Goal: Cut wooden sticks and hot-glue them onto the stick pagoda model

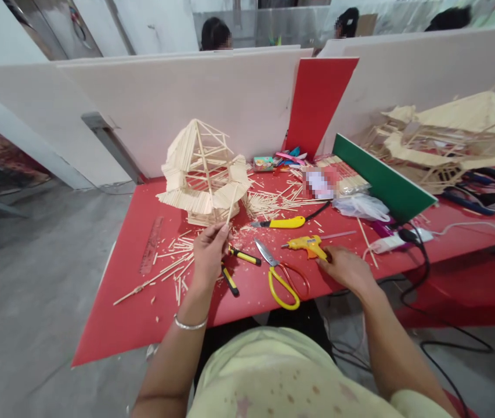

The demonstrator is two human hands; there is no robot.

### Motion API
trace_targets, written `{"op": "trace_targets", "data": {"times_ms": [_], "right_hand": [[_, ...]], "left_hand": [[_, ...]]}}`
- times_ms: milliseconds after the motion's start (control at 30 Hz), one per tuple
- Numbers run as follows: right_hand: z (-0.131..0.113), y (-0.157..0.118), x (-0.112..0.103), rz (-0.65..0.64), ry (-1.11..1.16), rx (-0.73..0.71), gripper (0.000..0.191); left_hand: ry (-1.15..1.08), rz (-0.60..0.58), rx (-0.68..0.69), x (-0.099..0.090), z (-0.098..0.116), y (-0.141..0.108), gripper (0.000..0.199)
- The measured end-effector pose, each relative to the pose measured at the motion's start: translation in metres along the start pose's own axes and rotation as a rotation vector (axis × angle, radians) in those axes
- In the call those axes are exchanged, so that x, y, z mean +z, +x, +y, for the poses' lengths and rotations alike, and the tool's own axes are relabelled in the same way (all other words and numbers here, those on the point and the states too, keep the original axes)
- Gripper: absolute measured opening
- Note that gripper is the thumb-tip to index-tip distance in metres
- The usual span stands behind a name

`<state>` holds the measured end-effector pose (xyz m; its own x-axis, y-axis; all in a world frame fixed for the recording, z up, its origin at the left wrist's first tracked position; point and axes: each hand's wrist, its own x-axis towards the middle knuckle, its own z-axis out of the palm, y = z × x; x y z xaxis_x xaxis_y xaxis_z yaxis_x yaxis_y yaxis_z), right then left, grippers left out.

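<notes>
My left hand [208,251] pinches a thin wooden stick [231,204], which points up in front of a small pagoda-like stick model [207,174]. The model's roof is partly covered with sticks, its right side showing bare framing. On the right, my right hand [346,267] is closed around the handle of a yellow glue gun [304,244], a clear glue stick jutting from its back. The gun lies low at the table surface. Between my hands are scissors [282,284] with yellow and red handles. Black-and-yellow pliers [230,281] lie partly hidden by my left hand.
A yellow-handled cutter [286,222] lies on the red table [112,325]. Loose sticks [268,202] and a clear ruler [150,245] surround the model. A green board [382,177] divides off another stick model [447,139]. A power strip [397,241] and cables sit at right.
</notes>
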<state>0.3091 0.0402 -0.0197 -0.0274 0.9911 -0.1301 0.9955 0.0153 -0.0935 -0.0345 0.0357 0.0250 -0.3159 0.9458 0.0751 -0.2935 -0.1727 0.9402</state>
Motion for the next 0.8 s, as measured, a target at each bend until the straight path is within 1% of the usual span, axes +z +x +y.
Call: {"op": "trace_targets", "data": {"times_ms": [33, 100, 167, 200, 233, 300, 333, 367, 400, 433, 467, 500, 533, 567, 633, 733, 800], "right_hand": [[-0.004, -0.002, -0.003, 0.013, -0.025, 0.006, 0.039], [-0.020, -0.008, -0.014, 0.088, -0.065, 0.007, 0.040], [-0.046, -0.016, -0.026, 0.199, -0.013, -0.056, 0.038], [-0.063, -0.019, -0.032, 0.235, 0.054, -0.122, 0.038], [-0.081, -0.022, -0.036, 0.222, 0.121, -0.221, 0.037], [-0.122, -0.028, -0.041, 0.142, 0.230, -0.424, 0.040], [-0.141, -0.030, -0.040, 0.092, 0.264, -0.501, 0.044], [-0.160, -0.033, -0.037, 0.054, 0.274, -0.543, 0.053], [-0.177, -0.035, -0.033, 0.028, 0.254, -0.550, 0.067], [-0.192, -0.036, -0.027, 0.011, 0.217, -0.542, 0.085], [-0.204, -0.037, -0.020, -0.006, 0.179, -0.533, 0.099], [-0.214, -0.037, -0.012, -0.023, 0.145, -0.524, 0.106], [-0.220, -0.035, -0.005, -0.031, 0.118, -0.509, 0.106], [-0.225, -0.032, 0.001, -0.031, 0.100, -0.496, 0.101], [-0.229, -0.022, 0.009, -0.030, 0.114, -0.474, 0.094], [-0.224, -0.004, 0.008, -0.042, 0.178, -0.479, 0.095], [-0.214, 0.006, 0.002, -0.059, 0.280, -0.498, 0.088]], "left_hand": [[0.005, 0.002, 0.001, -0.002, 0.000, 0.000, 0.026], [0.017, 0.008, -0.008, -0.007, 0.000, -0.001, 0.026], [0.023, 0.021, -0.017, -0.010, 0.000, -0.002, 0.027], [0.021, 0.031, -0.017, -0.012, 0.001, -0.002, 0.027], [0.018, 0.043, -0.013, -0.013, 0.001, -0.002, 0.028], [0.020, 0.071, 0.001, -0.016, 0.002, -0.002, 0.029], [0.030, 0.083, 0.010, -0.018, 0.003, -0.003, 0.030], [0.044, 0.092, 0.019, -0.020, 0.004, -0.004, 0.030], [0.060, 0.097, 0.024, -0.023, 0.005, -0.005, 0.030], [0.076, 0.100, 0.027, -0.025, 0.008, -0.006, 0.030], [0.091, 0.104, 0.030, -0.028, 0.010, -0.006, 0.030], [0.104, 0.109, 0.036, -0.030, 0.014, -0.007, 0.030], [0.115, 0.114, 0.045, -0.032, 0.019, -0.006, 0.030], [0.124, 0.119, 0.062, -0.034, 0.025, -0.004, 0.029], [0.135, 0.135, 0.119, -0.035, 0.039, 0.004, 0.029], [0.170, 0.164, 0.190, -0.034, 0.062, 0.026, 0.031], [0.209, 0.149, 0.191, -0.034, 0.073, 0.044, 0.032]]}}
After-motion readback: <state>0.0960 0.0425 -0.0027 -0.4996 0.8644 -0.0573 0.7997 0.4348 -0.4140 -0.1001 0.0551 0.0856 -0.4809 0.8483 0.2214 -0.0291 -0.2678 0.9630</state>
